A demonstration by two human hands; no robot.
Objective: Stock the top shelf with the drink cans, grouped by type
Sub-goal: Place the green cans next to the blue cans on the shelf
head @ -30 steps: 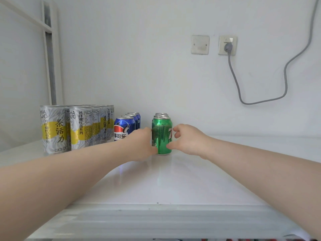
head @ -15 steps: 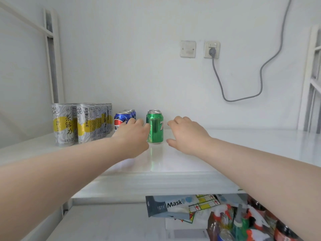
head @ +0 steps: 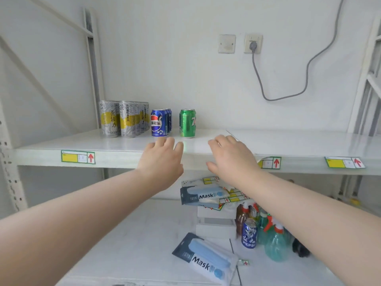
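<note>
On the white top shelf (head: 288,141) stand three groups in rows running back to the wall: tall silver-and-yellow tea cans (head: 123,118) at the left, blue Pepsi cans (head: 158,123) beside them, and green 7Up cans (head: 187,123) to the right. My left hand (head: 162,159) hovers open at the shelf's front edge, below the Pepsi and 7Up cans, touching neither. Also open and empty, my right hand (head: 231,157) is held a little to the right of the 7Up row. One more blue Pepsi can (head: 249,234) stands on the lower shelf among bottles.
The lower shelf (head: 127,240) holds two mask packs (head: 203,258), a white box (head: 214,221), spray bottles (head: 272,240) and loose label sheets. Price labels (head: 78,156) with red arrows line the top shelf's front lip. A grey cable (head: 288,96) hangs from a wall socket.
Both hands let go of the green can and drew back from it to the shelf's front edge. The view pulled back and down, revealing the lower shelf.
</note>
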